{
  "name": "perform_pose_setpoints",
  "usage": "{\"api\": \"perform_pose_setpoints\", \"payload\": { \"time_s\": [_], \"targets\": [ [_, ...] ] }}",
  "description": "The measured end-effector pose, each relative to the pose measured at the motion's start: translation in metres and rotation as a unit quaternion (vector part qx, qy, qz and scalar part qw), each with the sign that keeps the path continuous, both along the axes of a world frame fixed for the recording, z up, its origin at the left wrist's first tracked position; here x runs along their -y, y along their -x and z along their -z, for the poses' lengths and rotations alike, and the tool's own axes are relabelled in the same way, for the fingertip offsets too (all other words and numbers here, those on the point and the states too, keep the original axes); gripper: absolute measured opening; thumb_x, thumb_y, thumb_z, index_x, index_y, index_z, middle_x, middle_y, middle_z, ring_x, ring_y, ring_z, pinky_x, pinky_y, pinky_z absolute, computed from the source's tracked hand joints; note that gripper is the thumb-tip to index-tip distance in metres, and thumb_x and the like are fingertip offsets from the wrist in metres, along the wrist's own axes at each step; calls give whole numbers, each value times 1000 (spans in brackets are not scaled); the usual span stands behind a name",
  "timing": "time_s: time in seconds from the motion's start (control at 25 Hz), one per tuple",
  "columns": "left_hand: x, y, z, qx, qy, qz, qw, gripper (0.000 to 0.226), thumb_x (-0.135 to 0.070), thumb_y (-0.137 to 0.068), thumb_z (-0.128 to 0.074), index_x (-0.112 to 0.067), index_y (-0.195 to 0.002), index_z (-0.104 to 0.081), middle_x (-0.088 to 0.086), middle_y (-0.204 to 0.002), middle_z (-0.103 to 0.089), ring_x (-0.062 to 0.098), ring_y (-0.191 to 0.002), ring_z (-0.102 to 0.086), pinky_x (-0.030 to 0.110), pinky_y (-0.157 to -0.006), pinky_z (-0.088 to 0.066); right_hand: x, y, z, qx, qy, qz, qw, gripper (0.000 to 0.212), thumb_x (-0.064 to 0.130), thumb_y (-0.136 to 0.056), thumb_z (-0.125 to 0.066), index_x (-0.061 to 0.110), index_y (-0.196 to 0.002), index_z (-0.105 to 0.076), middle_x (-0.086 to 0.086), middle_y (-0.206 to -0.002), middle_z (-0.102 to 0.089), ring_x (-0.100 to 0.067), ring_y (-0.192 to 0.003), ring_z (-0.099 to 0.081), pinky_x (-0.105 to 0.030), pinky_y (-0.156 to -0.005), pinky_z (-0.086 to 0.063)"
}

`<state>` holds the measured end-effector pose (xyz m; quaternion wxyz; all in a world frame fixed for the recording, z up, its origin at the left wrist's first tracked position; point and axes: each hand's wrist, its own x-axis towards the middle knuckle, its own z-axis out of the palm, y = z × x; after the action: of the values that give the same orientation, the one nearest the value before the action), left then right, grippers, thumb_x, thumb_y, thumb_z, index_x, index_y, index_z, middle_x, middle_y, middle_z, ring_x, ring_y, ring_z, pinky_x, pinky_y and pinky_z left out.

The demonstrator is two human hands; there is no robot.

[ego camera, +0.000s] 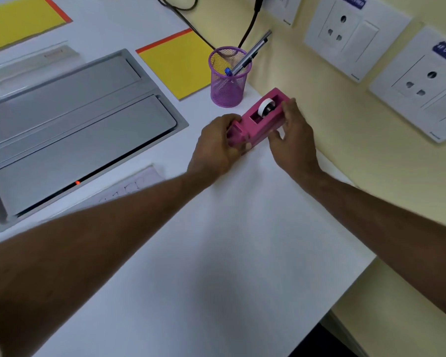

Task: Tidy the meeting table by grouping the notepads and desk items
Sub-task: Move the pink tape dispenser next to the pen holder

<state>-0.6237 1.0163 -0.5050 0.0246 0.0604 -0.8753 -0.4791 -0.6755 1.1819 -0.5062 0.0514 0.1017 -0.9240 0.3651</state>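
Observation:
A pink tape dispenser [259, 119] with a white tape roll lies on the white table near the wall edge. My left hand [214, 148] grips its near, cutter end. My right hand [294, 135] holds its far right side. Just behind it stands a purple mesh pen cup [227, 83] with pens leaning out. A yellow notepad with an orange edge [175, 65] lies left of the cup. Another yellow notepad [21, 19] sits at the far left corner.
A grey metal cable hatch [70, 130] is set into the table on the left. A clear plastic stand [31, 63] lies behind it, and a paper with writing [131, 186] in front. Black cables [247, 32] run to wall sockets [345, 34]. The table edge [345, 292] runs along the right.

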Motion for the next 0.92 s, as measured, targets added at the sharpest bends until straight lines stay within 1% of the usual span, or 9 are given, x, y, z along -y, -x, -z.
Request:
{"api": "perform_pose_setpoints", "payload": {
  "time_s": [0.12,0.32,0.4,0.48,0.6,0.68,0.72,0.8,0.92],
  "targets": [
    [8,10,-2,2,-1,-27,1000,68,-24,-79,-76,-12,-141,-53,7,-127,-63,22,-114,-61,43,-101,-53,5,9,1,-17,-2,-15,1000,69,0,-89,-65,-5,-150,-33,-25,-158,-31,-34,-150,-29,-35,-121,-30],
    [23,20,-5,9,4,-25,1000,69,-17,-86,-72,-10,-149,-44,7,-134,-62,19,-118,-60,35,-103,-52,11,18,0,-12,-63,-62,996,73,3,-92,-62,-5,-153,-24,-23,-163,-20,-31,-153,-21,-7,-108,-10],
    [25,22,-3,12,26,-14,999,66,-12,-90,-69,-10,-150,-41,7,-136,-61,19,-118,-60,27,-98,-50,10,18,2,-9,-102,-84,991,76,4,-93,-59,-4,-155,-17,-20,-166,-11,-30,-154,-17,-11,-110,-13],
    [24,21,-4,6,53,-2,999,65,-14,-93,-67,-12,-151,-38,5,-136,-62,19,-117,-61,26,-94,-50,5,14,4,-28,-145,-113,983,78,4,-92,-56,-5,-156,-12,-20,-166,-6,-30,-155,-12,-23,-120,-17],
    [16,10,-16,25,45,-19,999,71,-23,-97,-65,-11,-155,-26,-1,-140,-55,16,-123,-54,20,-91,-43,-2,6,3,-53,-208,-137,967,81,11,-92,-58,-5,-156,-10,-23,-166,-2,-33,-155,-5,-34,-126,-12],
    [12,-5,-22,27,74,-28,996,74,-35,-102,-56,-8,-158,-16,6,-159,-39,21,-141,-40,18,-106,-34,2,-5,1,-71,-225,-143,961,80,20,-96,-57,-5,-156,-10,-23,-166,-3,-36,-155,-5,-40,-126,-14],
    [14,-15,-24,16,122,-27,992,72,-40,-104,-47,-7,-159,-14,9,-164,-28,24,-150,-29,26,-117,-29,6,-13,-2,-86,-241,-151,955,77,25,-98,-53,-4,-156,-11,-23,-166,-4,-36,-155,-6,-42,-126,-16],
    [23,-34,-22,-12,240,-11,971,64,-42,-108,-32,-5,-159,-18,15,-167,-18,30,-155,-15,46,-126,-19,16,-28,-6,-119,-268,-175,940,72,33,-103,-44,-3,-156,-13,-21,-166,-8,-32,-155,-8,-41,-125,-18],
    [51,-63,-30,-23,320,3,947,60,-39,-108,-23,-4,-157,-24,18,-166,-18,33,-155,-14,51,-126,-14,42,-49,-20,-136,-237,-200,941,65,33,-104,-40,-5,-154,-22,-22,-164,-17,-32,-154,-16,-44,-122,-27]
  ]
}}
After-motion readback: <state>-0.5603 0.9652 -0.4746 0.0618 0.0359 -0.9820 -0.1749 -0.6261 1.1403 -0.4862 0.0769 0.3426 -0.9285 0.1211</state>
